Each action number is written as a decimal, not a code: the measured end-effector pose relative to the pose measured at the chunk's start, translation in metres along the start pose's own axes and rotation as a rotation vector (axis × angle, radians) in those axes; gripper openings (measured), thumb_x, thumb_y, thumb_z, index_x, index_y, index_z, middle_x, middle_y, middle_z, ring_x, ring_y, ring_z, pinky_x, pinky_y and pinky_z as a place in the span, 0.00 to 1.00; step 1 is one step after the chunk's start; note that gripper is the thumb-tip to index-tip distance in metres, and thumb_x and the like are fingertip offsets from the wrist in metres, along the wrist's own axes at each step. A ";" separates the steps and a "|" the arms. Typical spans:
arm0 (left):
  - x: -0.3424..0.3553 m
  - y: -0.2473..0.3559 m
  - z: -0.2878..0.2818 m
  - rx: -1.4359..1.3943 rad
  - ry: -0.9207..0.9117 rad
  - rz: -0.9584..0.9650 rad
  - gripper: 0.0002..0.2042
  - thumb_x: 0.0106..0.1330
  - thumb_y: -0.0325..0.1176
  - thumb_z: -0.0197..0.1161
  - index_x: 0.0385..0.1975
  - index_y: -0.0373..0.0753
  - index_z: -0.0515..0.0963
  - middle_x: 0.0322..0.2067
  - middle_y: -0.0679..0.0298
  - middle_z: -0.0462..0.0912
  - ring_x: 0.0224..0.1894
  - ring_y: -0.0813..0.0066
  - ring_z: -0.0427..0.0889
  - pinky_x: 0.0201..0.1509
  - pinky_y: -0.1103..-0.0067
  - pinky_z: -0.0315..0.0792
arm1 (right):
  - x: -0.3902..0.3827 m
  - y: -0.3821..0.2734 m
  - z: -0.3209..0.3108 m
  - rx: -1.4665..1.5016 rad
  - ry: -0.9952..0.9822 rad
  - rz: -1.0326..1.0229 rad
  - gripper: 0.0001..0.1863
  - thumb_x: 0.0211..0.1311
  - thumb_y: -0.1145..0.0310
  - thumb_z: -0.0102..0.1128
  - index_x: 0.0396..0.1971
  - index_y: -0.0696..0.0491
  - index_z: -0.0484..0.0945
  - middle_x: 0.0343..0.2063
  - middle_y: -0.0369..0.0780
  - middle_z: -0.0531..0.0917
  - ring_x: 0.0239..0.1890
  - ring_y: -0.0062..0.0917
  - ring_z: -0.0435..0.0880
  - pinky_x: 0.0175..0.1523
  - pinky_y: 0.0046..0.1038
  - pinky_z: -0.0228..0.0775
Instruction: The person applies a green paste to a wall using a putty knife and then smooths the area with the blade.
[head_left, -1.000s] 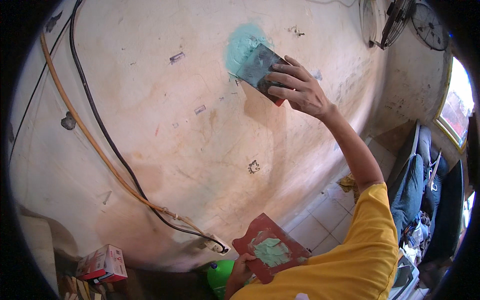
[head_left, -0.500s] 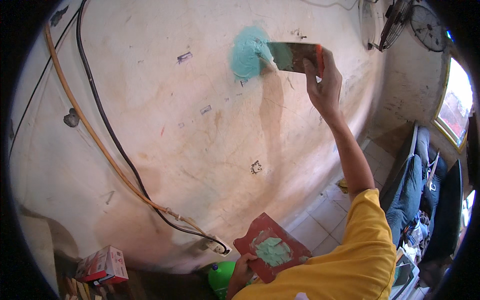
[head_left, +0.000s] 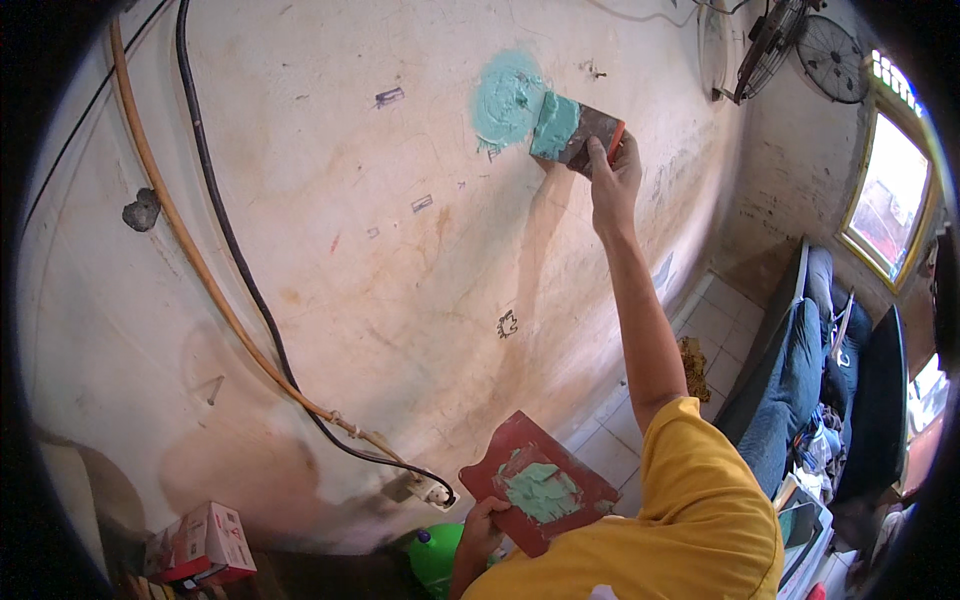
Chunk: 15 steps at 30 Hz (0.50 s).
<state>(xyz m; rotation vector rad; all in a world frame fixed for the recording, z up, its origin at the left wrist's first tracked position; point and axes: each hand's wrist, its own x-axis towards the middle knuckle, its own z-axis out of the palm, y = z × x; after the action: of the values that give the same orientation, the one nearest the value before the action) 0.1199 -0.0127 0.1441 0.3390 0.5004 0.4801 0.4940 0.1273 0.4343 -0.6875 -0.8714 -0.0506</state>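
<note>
A: What fills the view, largest first?

B: One stained cream wall (head_left: 380, 260). Against it, up and to the right of its middle, sits one round patch of green filler (head_left: 505, 97). Two cables run down the wall's left part, one orange (head_left: 190, 250) and one black (head_left: 240, 270), ending at one white socket (head_left: 428, 488) near the wall's foot.

A: And your right hand?

B: Your right hand (head_left: 612, 180) is raised to the wall, fingers pressed together around the red-edged handle of one putty knife (head_left: 575, 130). The blade carries green filler and touches the wall just right of the patch.

A: Your left hand?

B: Your left hand (head_left: 482, 535) is low, below the wall's foot, pinching the near edge of one red board (head_left: 540, 482); thumb on top, the other fingers hidden beneath. One lump of green filler (head_left: 540, 490) lies on the board.

A: Smaller items?

B: One red and white box (head_left: 200, 545) at the wall's lower left, one green bottle (head_left: 435, 555) below the socket, and two fans (head_left: 800, 50) beyond the wall's upper right corner.
</note>
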 end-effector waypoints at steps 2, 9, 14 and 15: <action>-0.002 0.003 0.001 -0.011 0.029 -0.005 0.17 0.52 0.22 0.49 0.44 0.31 0.69 0.41 0.58 0.76 0.44 0.66 0.75 0.53 0.71 0.68 | -0.015 -0.004 0.006 0.072 0.000 0.102 0.13 0.59 0.76 0.51 0.42 0.62 0.65 0.35 0.42 0.75 0.33 0.21 0.77 0.34 0.23 0.73; -0.003 0.008 0.003 0.042 0.060 -0.011 0.19 0.51 0.23 0.50 0.46 0.32 0.69 0.43 0.58 0.76 0.46 0.66 0.74 0.53 0.71 0.67 | -0.045 -0.008 0.019 0.080 -0.001 0.089 0.09 0.60 0.74 0.50 0.40 0.61 0.67 0.30 0.39 0.78 0.27 0.19 0.78 0.29 0.21 0.73; -0.011 0.015 0.028 0.127 0.180 -0.006 0.20 0.51 0.24 0.50 0.47 0.31 0.68 0.44 0.58 0.75 0.46 0.66 0.74 0.54 0.71 0.67 | -0.061 0.002 0.029 0.074 0.085 0.170 0.10 0.57 0.72 0.55 0.35 0.61 0.69 0.28 0.35 0.73 0.31 0.15 0.69 0.38 0.19 0.63; -0.010 0.014 0.022 0.108 0.129 -0.012 0.20 0.51 0.24 0.50 0.47 0.31 0.68 0.44 0.58 0.75 0.46 0.66 0.74 0.54 0.71 0.67 | -0.061 -0.001 0.033 0.089 0.092 0.173 0.09 0.57 0.72 0.55 0.34 0.61 0.69 0.28 0.35 0.73 0.31 0.15 0.69 0.38 0.20 0.63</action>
<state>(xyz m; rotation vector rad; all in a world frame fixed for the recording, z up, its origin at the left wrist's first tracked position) 0.1196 -0.0105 0.1721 0.4099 0.6545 0.4661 0.4305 0.1319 0.4053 -0.6699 -0.7194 0.1101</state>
